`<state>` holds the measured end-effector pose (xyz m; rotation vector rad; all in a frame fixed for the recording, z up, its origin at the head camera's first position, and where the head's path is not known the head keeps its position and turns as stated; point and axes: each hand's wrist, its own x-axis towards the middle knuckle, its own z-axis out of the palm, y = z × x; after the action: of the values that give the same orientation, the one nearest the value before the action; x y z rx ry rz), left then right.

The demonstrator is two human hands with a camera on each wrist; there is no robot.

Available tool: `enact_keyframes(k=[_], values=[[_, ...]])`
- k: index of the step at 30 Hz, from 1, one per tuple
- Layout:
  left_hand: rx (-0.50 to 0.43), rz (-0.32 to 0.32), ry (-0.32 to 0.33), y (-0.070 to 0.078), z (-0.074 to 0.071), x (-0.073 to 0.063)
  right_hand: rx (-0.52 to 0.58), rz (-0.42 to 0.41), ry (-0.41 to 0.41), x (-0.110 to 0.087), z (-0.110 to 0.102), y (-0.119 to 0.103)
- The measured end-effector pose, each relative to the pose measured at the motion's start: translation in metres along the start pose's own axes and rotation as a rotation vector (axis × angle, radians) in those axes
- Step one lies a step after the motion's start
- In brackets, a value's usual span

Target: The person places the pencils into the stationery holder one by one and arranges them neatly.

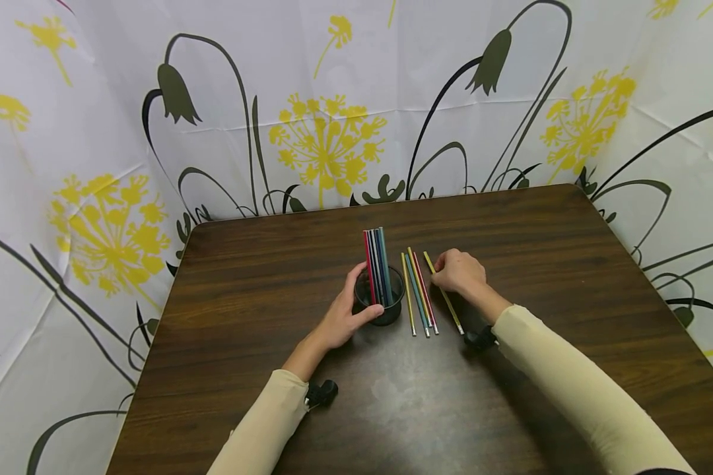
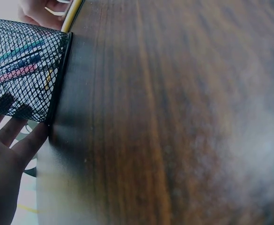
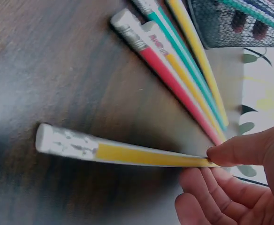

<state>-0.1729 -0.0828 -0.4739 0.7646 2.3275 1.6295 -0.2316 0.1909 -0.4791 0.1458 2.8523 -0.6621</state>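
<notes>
My left hand (image 1: 337,321) holds a black mesh pencil cup (image 1: 391,318) upright on the table, thumb on the near side and fingers around the far left side. Several pencils (image 1: 377,264) in red, dark and teal stand inside the cup (image 2: 22,70). To the right, my right hand (image 1: 460,272) pinches a yellow pencil (image 3: 132,154) between thumb and fingers, its white eraser end pointing toward me. Between cup and right hand lie several loose pencils: a yellow one (image 1: 408,297), a teal one (image 1: 416,293), a red one (image 3: 174,86) and another yellow one beside it.
The dark wood table (image 1: 261,297) carries the cup and pencils near its middle. A white curtain (image 1: 226,165) with grey and yellow flowers hangs behind the table's far edge and along both sides. Black wrist cameras (image 1: 322,394) are strapped below the sleeves.
</notes>
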Motion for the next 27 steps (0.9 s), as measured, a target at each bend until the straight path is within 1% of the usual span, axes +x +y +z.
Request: enact_keyframes(k=[4, 8, 11, 14, 17, 20, 22, 24, 27], values=[[0.014, -0.01, 0.005, 0.001, 0.0, 0.0, 0.09, -0.04, 0.022, -0.008, -0.012, -0.008], [0.014, -0.011, 0.002, 0.001, 0.0, 0.0, 0.22, -0.108, 0.094, -0.021, -0.03, -0.021], [0.016, -0.003, -0.001, 0.0, 0.0, 0.0, 0.317, -0.154, 0.185, -0.033, -0.044, -0.032], [0.013, 0.004, -0.001, -0.001, 0.0, 0.0, 0.423, -0.209, 0.301, -0.045, -0.055, -0.043], [0.005, 0.005, 0.0, -0.001, 0.0, 0.0, 0.555, -0.296, 0.411, -0.056, -0.061, -0.054], [0.001, 0.007, 0.0, -0.002, 0.0, 0.0, 0.7, -0.416, 0.487, -0.065, -0.062, -0.065], [-0.004, 0.012, 0.0, -0.002, 0.0, 0.0, 0.767, -0.503, 0.501, -0.069, -0.06, -0.07], [-0.007, 0.019, 0.002, -0.002, 0.0, 0.001, 0.802, -0.578, 0.483, -0.071, -0.055, -0.074], [-0.019, 0.031, 0.002, -0.004, 0.0, 0.001, 0.772, -0.638, 0.425, -0.073, -0.043, -0.078]])
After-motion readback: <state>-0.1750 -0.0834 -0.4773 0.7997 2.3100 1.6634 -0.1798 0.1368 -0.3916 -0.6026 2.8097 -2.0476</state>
